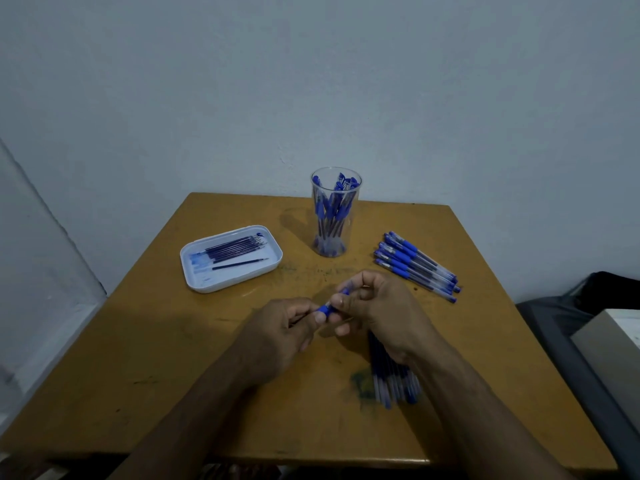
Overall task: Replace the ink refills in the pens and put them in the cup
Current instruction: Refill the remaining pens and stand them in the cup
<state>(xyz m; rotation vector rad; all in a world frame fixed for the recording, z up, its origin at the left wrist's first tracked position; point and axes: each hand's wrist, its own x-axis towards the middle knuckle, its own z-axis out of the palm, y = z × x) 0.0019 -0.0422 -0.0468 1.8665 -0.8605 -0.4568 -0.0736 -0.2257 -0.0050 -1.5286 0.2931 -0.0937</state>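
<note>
Near the middle of the frame, two hands met over a brown table (138, 358). The left hand (287, 330) pinched the blue grip end of a pen (325, 308) with its thumb and fingers. The right hand (377, 306) curled its fingers around the other part of the same pen. The pen was up off the table, between both hands.

A clear cup (335, 216) stood above the hands, toward the back of the table. It had many blue pens inside it. A white tray (194, 268) sat in the middle left, with thin dark ink refills (239, 245) lying in it. A bunch of blue pens (415, 266) lay on the table in the middle right. Another pile of pens (398, 386) lay under the right wrist, partly hidden by it.
</note>
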